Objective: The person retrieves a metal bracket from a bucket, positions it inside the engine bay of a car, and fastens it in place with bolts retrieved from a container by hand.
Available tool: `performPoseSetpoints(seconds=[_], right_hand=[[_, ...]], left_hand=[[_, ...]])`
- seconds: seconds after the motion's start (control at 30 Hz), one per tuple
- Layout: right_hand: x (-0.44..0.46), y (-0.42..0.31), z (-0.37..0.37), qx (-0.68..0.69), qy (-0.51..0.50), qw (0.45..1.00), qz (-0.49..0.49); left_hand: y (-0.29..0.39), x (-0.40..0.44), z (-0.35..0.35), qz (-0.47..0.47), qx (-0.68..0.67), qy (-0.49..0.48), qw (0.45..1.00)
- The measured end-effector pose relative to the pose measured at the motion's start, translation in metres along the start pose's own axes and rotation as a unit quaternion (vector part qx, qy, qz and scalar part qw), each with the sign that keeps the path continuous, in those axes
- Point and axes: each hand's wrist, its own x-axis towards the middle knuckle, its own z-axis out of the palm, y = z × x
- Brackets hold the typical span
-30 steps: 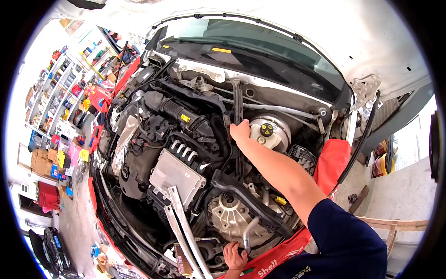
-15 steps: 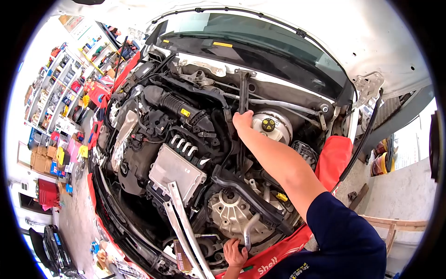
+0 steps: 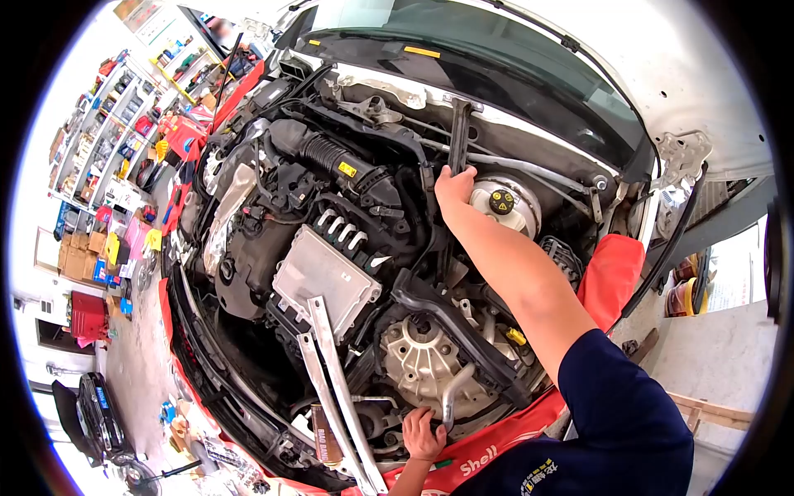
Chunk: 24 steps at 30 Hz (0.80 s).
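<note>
My right hand (image 3: 453, 188) reaches up into the engine bay, its fingers closed round a dark upright bar (image 3: 459, 136) beside the round brake booster (image 3: 514, 205). My left hand (image 3: 423, 435) rests low at the edge of the bay, fingers slightly apart and holding nothing, close to a silver curved pipe (image 3: 453, 393). Above it is a ribbed metal housing (image 3: 420, 357). Two long silver metal strips (image 3: 335, 380) lean across the front of the bay, against a flat grey module (image 3: 327, 277). The lower end of the dark bar is partly hidden among parts.
Red fender covers (image 3: 612, 281) lie along the car's edges. The windshield (image 3: 496, 50) is behind the bay, and the raised white hood (image 3: 695, 74) is overhead. A small box (image 3: 327, 438) sits by the strips. Shelves (image 3: 112, 124) and cardboard boxes (image 3: 78, 256) stand at the left.
The view has shifted, so the engine bay appears further right and higher. My right hand stays on the dark bar, which now stands further right relative to the engine. My left hand remains at the edge.
</note>
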Motion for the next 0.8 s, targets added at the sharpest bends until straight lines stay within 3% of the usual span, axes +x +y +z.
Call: performPoseSetpoints(seconds=[0.3,0.5,0.63,0.8], right_hand=[[0.012,-0.016,-0.001,-0.166,-0.002,0.982,-0.091],[0.042,-0.024,0.003,-0.223,-0.095,0.970,-0.017],[0.035,-0.016,0.010,-0.216,-0.057,0.974,-0.035],[0.032,-0.012,0.005,-0.211,-0.085,0.973,-0.041]], left_hand=[[0.001,0.001,-0.001,0.000,-0.005,0.004,1.000],[0.002,0.003,-0.002,0.000,-0.006,0.007,1.000],[-0.001,-0.002,0.001,-0.008,0.005,0.002,1.000],[-0.003,-0.004,0.002,-0.007,0.001,0.002,1.000]])
